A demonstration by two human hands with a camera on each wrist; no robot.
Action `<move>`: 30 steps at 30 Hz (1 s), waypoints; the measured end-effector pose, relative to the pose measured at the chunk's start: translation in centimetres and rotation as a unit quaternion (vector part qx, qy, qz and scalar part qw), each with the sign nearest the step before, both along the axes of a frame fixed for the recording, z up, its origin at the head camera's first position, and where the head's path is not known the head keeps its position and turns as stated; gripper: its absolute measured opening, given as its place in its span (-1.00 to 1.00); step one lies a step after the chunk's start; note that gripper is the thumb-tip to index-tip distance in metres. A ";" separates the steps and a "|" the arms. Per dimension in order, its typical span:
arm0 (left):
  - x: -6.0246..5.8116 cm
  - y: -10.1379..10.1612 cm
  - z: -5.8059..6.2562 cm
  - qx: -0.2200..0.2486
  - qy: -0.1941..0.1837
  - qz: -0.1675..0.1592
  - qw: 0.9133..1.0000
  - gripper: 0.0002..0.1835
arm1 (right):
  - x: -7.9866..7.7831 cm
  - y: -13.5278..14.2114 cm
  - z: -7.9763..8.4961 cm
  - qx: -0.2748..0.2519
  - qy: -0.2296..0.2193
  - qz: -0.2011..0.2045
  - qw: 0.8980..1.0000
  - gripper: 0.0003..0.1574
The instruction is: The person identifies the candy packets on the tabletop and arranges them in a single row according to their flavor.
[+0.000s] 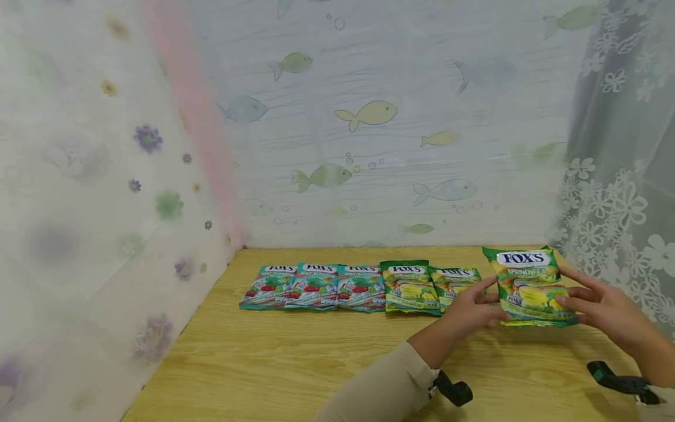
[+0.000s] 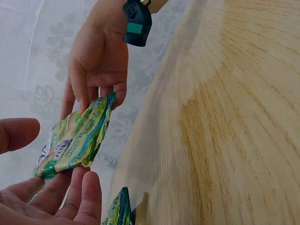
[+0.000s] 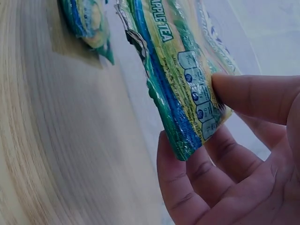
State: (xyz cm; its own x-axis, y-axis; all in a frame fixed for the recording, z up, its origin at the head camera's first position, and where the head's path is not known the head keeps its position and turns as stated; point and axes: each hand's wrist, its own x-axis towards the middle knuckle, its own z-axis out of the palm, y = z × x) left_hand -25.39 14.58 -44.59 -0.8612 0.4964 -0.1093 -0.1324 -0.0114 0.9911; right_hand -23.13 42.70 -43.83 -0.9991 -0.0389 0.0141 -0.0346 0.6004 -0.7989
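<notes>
A green and yellow Fox's Spring Tea candy packet (image 1: pixel 529 287) is held up above the right part of the table, its front turned toward me. My right hand (image 1: pixel 612 308) pinches its right edge, thumb (image 3: pixel 253 93) on the front and fingers behind. At the packet's left side is my left hand (image 1: pixel 469 313). In the left wrist view, that hand's fingers (image 2: pixel 91 192) touch the packet from beneath, while its thumb (image 2: pixel 18 133) stands apart from it. Another Spring Tea packet (image 1: pixel 450 278) lies just beyond the left hand, partly hidden by it.
Left of the hands, a row on the wooden table (image 1: pixel 274 363) continues with a Spring Tea packet (image 1: pixel 411 290) and three teal Mint Blossom packets (image 1: pixel 316 287), edges overlapping. A fish-patterned sheet (image 1: pixel 369 176) hangs behind. A flowered sheet (image 1: pixel 105 246) borders the left side, a lace curtain (image 1: pixel 622 205) the right.
</notes>
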 end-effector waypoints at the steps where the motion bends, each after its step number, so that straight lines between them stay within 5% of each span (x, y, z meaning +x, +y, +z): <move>1: 0.0 0.0 0.1 0.005 -0.002 0.002 1.000 -0.25 | -0.1 -0.1 0.0 -0.002 0.005 -0.001 1.000 0.07; 14: -0.6 1.1 0.4 0.024 -0.011 0.042 0.999 -0.39 | -1.4 -0.4 -0.5 -0.088 0.054 -0.037 0.994 -0.12; 24: -1.3 1.4 0.5 0.015 0.007 0.048 0.999 -0.31 | -2.6 -1.0 -2.0 -0.272 0.073 -0.071 0.957 -0.22; 30: -1.5 1.2 -0.1 0.028 0.022 0.038 0.999 -0.30 | -3.6 -1.0 -3.2 -0.308 0.065 -0.087 0.945 -0.17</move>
State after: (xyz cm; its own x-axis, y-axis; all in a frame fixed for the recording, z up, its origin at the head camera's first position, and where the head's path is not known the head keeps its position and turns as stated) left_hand -26.91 15.76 -44.71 -0.8996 0.4345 -0.0436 -0.0848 -0.0760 0.9935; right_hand -26.73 41.72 -47.03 -0.9780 0.1816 0.1028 -0.0992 0.0286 -0.9947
